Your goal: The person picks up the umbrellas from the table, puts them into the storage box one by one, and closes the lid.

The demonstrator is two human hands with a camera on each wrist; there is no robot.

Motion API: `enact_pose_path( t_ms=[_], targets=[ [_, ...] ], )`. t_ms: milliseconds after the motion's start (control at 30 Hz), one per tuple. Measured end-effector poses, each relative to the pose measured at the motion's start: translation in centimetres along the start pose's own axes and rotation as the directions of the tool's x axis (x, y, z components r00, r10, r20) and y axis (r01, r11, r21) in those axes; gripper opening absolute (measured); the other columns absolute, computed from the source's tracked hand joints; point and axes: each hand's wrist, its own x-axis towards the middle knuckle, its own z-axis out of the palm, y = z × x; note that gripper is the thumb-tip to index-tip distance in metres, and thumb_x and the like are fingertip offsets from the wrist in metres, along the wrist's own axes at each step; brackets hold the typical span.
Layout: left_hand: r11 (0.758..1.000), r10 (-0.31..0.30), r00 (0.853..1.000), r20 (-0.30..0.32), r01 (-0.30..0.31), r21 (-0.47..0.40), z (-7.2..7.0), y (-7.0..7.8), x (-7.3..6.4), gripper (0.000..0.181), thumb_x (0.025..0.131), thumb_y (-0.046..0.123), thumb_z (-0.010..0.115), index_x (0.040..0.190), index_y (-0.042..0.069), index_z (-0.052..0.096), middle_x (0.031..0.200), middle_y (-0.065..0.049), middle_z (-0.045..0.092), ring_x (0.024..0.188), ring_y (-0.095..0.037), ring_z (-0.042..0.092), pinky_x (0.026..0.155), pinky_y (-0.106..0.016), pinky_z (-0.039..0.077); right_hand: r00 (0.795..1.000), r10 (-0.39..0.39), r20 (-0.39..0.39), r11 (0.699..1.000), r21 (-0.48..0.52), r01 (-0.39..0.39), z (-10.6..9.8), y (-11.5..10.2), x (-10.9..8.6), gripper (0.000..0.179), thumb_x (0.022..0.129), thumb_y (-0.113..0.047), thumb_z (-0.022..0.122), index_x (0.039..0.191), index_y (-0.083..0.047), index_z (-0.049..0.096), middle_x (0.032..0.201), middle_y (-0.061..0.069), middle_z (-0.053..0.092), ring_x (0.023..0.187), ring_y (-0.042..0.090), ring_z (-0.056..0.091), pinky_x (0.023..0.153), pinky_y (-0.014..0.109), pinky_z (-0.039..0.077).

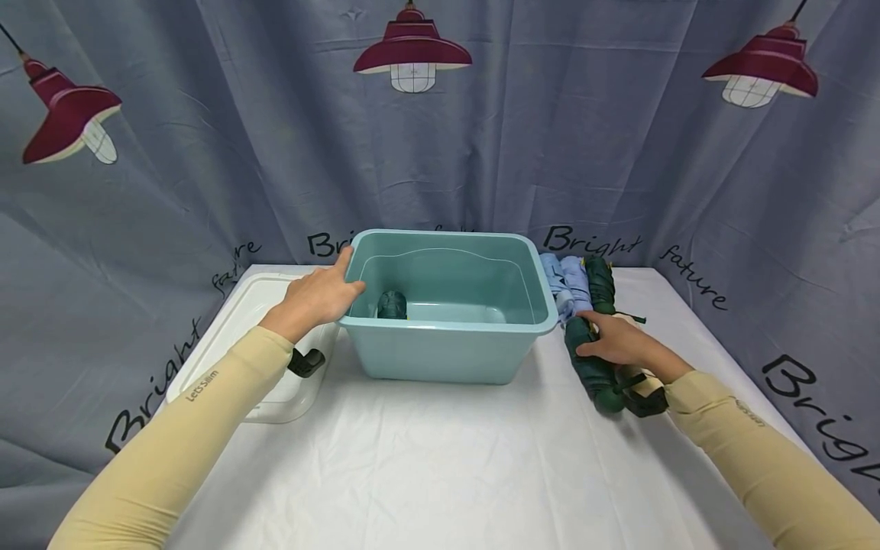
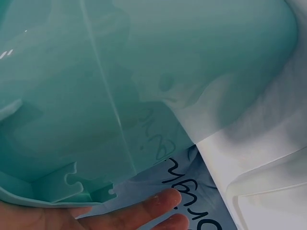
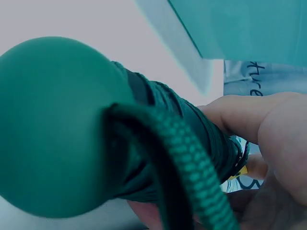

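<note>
My right hand [image 1: 626, 342] grips a folded dark green umbrella [image 1: 584, 367] at the right of the table. Its rounded handle [image 3: 53, 124] and wrist strap [image 3: 184, 158] face the right wrist camera. My left hand [image 1: 319, 296] rests at the left rim of a teal plastic bin [image 1: 440, 351], thumb over the rim and fingers straight along the outside. Another dark green rolled bundle [image 1: 392, 305] lies inside the bin at the left. Beyond the right hand lie two light blue folded umbrellas [image 1: 576, 279] and a further dark green one [image 1: 600, 283].
A white lid [image 1: 244, 359] lies on the table left of the bin, under the left forearm. Something beige [image 1: 642, 383] is partly hidden below the right hand. A grey printed curtain [image 1: 440, 153] stands behind the white-covered table [image 1: 440, 458].
</note>
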Motion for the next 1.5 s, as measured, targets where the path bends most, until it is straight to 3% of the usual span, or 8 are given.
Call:
enact_pose_path(
  t_ms=[167,300,433,533,700,1000,1300,1500],
  targets=[
    [1.000,-0.010,1.000,0.004,0.010,-0.006,-0.1,0.0,-0.1,0.076,0.090,0.050,0.033,0.147,0.031,-0.014,0.120,-0.011,0.058,0.089,-0.024,0.056,0.060,-0.037,0.039,1.000,-0.019,-0.004,0.999,0.040,0.019,-0.8,-0.6,0.0,0.080,0.084,-0.037,0.064,0.144,-0.003,0.024,0.141,0.028,0.033,0.122,0.043,0.039,0.090,0.061,0.037],
    [1.000,-0.019,1.000,0.004,0.019,-0.010,-0.3,-0.1,-0.2,0.076,0.090,0.050,0.033,0.147,0.032,-0.014,0.114,-0.012,0.060,0.087,-0.025,0.057,0.060,-0.038,0.039,1.000,-0.008,0.011,0.996,0.089,0.007,-1.6,-1.1,0.0,0.082,0.084,-0.038,0.064,0.147,-0.008,0.020,0.141,0.027,0.031,0.111,0.039,0.047,0.079,0.052,0.047],
    [1.000,-0.017,1.000,0.000,0.017,-0.008,-0.2,-0.2,-0.2,0.076,0.090,0.050,0.033,0.147,0.033,-0.013,0.120,-0.012,0.057,0.098,-0.027,0.056,0.065,-0.041,0.040,1.000,-0.012,0.016,0.991,0.137,0.010,-2.2,-1.4,-0.1,0.082,0.084,-0.038,0.064,0.148,-0.012,0.019,0.142,0.026,0.030,0.108,0.037,0.048,0.068,0.043,0.051],
    [1.000,-0.017,1.000,-0.004,0.017,-0.011,-0.2,-0.3,-0.1,0.075,0.090,0.050,0.033,0.147,0.033,-0.013,0.127,-0.013,0.054,0.107,-0.029,0.053,0.068,-0.042,0.040,1.000,-0.024,0.008,0.988,0.155,0.022,-2.6,-1.8,-0.4,0.081,0.084,-0.038,0.064,0.147,-0.013,0.020,0.141,0.026,0.031,0.113,0.038,0.046,0.071,0.043,0.051],
    [1.000,-0.019,1.000,-0.002,0.019,-0.016,0.0,-0.4,0.0,0.076,0.090,0.051,0.033,0.147,0.033,-0.013,0.130,-0.014,0.051,0.107,-0.030,0.053,0.070,-0.045,0.040,0.999,-0.046,-0.012,0.986,0.157,0.047,-3.4,-2.8,-0.8,0.081,0.085,-0.038,0.063,0.147,-0.010,0.020,0.134,0.026,0.041,0.110,0.036,0.050,0.076,0.045,0.049],
    [1.000,-0.021,1.000,0.005,0.021,-0.021,0.0,-0.1,0.1,0.076,0.090,0.050,0.034,0.147,0.033,-0.012,0.104,-0.009,0.061,0.084,-0.025,0.057,0.064,-0.042,0.039,0.998,-0.061,-0.028,0.978,0.198,0.065,-5.2,-3.7,-1.3,0.081,0.085,-0.039,0.063,0.148,-0.011,0.019,0.121,0.024,0.050,0.098,0.031,0.056,0.068,0.037,0.051],
    [0.999,-0.037,0.999,0.006,0.037,-0.030,0.1,-0.1,0.1,0.075,0.089,0.050,0.033,0.145,0.037,-0.014,0.093,-0.007,0.060,0.077,-0.024,0.056,0.060,-0.039,0.037,0.995,-0.093,-0.048,0.975,0.196,0.100,-7.4,-5.0,-1.8,0.084,0.086,-0.039,0.063,0.149,-0.011,0.016,0.110,0.021,0.055,0.082,0.023,0.061,0.064,0.036,0.052],
    [0.999,-0.035,0.999,0.014,0.036,-0.038,0.2,-0.1,0.2,0.076,0.089,0.051,0.033,0.145,0.037,-0.015,0.088,-0.007,0.060,0.074,-0.024,0.055,0.059,-0.039,0.037,0.994,-0.102,-0.049,0.975,0.195,0.110,-8.9,-6.1,-2.1,0.081,0.086,-0.037,0.062,0.148,-0.011,0.018,0.109,0.021,0.056,0.080,0.022,0.061,0.062,0.036,0.052]
  ],
)
